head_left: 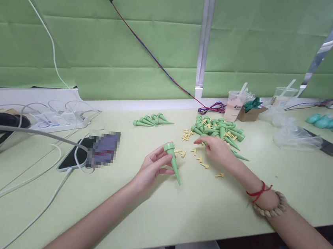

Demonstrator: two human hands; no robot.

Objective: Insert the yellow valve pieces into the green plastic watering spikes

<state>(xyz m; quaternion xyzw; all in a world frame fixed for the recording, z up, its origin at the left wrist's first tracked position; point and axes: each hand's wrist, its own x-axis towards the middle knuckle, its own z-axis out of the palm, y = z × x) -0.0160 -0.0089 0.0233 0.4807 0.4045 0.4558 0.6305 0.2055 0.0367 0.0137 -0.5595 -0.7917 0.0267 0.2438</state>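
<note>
My left hand (152,164) is closed around a green plastic watering spike (174,165), its capped end up and its tip slanting down to the right. A small yellow valve piece (178,151) shows beside the cap; whether it is fitted to the spike I cannot tell. Over the table, my right hand (214,148) hovers with the index finger stretched out to the left and nothing visible in it. Around it lie loose yellow valve pieces (200,159). Just behind that hand is a heap of green spikes (222,127) mixed with more yellow pieces, partly hidden by the hand.
Several green spikes (152,120) lie in a row at the back. On the left are a phone (75,156), white cables and a power strip (60,119). Drink cups (233,108), a small cardboard box (251,114), plastic bags (296,135) and teal bulb-shaped pieces (329,123) stand right.
</note>
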